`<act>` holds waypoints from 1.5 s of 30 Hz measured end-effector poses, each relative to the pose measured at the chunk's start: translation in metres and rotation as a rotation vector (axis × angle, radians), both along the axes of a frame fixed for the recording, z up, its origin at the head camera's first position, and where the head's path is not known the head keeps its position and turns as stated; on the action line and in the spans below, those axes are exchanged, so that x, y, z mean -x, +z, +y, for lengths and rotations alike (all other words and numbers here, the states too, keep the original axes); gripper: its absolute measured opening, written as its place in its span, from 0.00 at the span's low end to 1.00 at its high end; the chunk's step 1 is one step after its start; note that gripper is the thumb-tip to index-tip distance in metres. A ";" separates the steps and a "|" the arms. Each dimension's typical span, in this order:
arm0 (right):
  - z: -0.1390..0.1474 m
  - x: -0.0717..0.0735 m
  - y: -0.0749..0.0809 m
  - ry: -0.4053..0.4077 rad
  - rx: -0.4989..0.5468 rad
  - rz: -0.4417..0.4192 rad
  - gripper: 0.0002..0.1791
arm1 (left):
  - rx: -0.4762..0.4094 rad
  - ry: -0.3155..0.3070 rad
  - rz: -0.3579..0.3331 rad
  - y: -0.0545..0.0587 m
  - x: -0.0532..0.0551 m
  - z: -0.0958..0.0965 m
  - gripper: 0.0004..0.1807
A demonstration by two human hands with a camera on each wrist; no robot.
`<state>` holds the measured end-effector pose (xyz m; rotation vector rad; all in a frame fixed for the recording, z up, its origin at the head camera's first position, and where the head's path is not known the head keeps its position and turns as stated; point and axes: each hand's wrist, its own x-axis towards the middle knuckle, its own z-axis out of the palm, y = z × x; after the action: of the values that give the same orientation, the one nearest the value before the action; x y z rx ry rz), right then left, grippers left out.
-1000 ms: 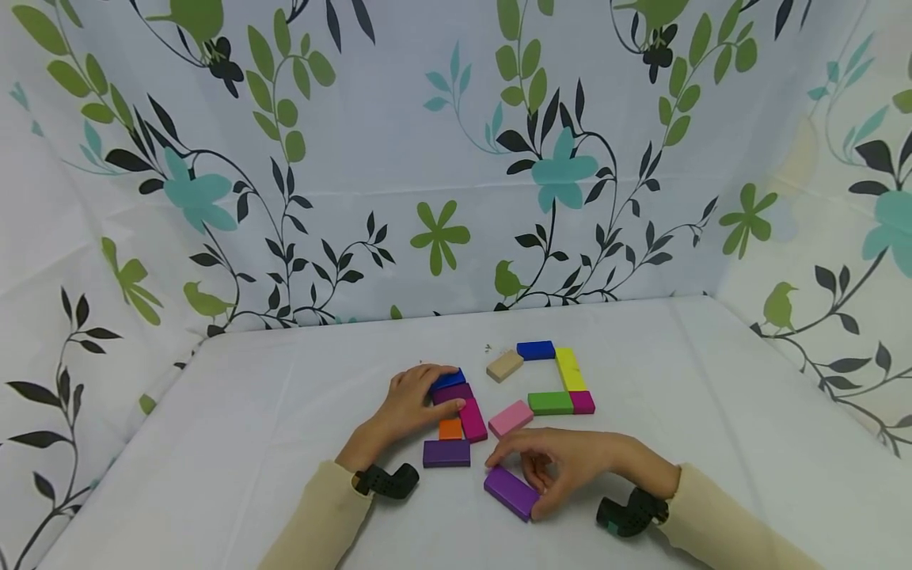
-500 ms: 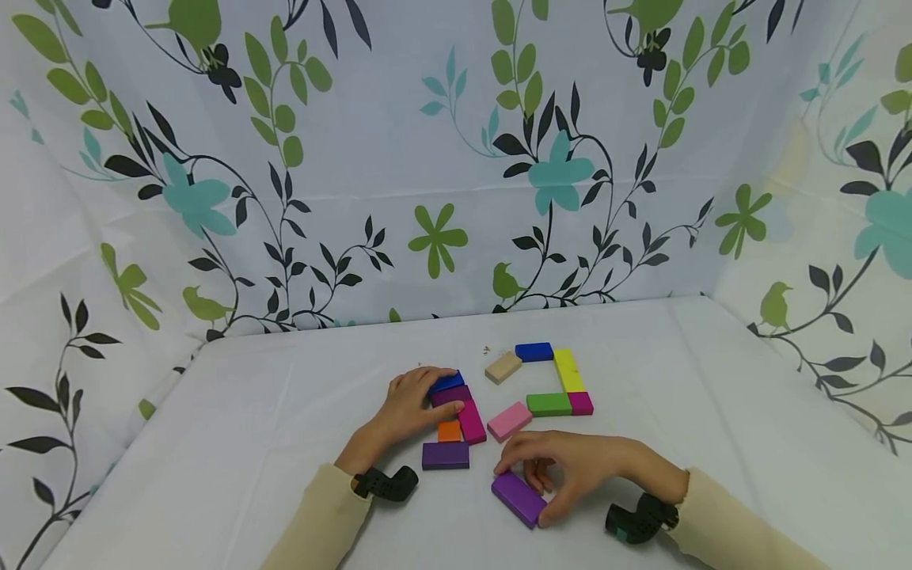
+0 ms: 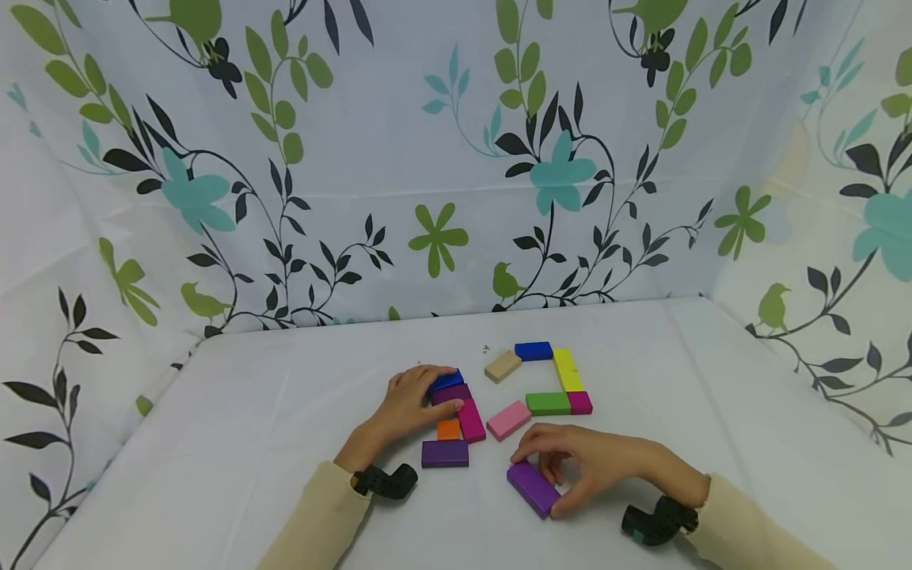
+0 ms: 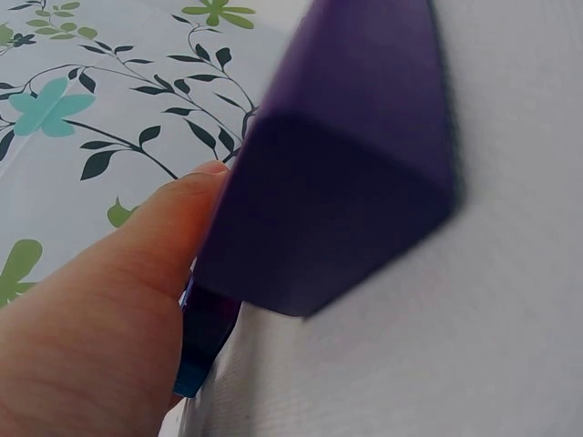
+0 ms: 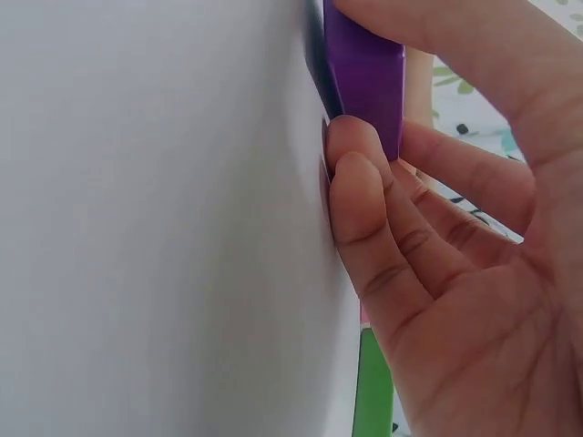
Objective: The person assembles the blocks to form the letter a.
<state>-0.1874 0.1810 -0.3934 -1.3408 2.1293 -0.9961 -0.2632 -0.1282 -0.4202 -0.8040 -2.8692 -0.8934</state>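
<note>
My right hand (image 3: 594, 471) pinches a bright purple block (image 3: 533, 489) by its ends, between thumb and fingers, close over the white tabletop. In the right wrist view, curled fingertips (image 5: 357, 196) sit at the block's lower end. Over at the left, my left hand (image 3: 412, 405) rests by a cluster of blocks. Its fingers reach over a blue block (image 3: 447, 381), partly covered, and its thumb lies across to where a plum block (image 3: 456, 392) meets a magenta block (image 3: 472, 419). Nearer me are an orange block (image 3: 448, 430) and a dark purple block (image 3: 445, 454).
Right of the cluster lie a pink block (image 3: 509, 420) and a tan block (image 3: 503, 366). Beyond my right hand, a blue block (image 3: 533, 351), yellow block (image 3: 567, 370), green block (image 3: 548, 404) and small magenta block (image 3: 580, 403) form an angular outline. A patterned curtain (image 3: 356, 158) hangs behind.
My right hand has shifted a little to the right, carrying the bright purple block with it. The left hand and the other blocks stay where they were.
</note>
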 end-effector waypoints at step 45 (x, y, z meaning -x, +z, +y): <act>0.070 -0.002 -0.004 -0.209 0.096 0.129 0.30 | 0.006 0.005 0.011 -0.001 0.001 0.001 0.33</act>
<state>-0.1855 0.2514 -0.3977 -1.2765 2.3847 -1.1346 -0.2645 -0.1275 -0.4215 -0.7995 -2.8644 -0.8776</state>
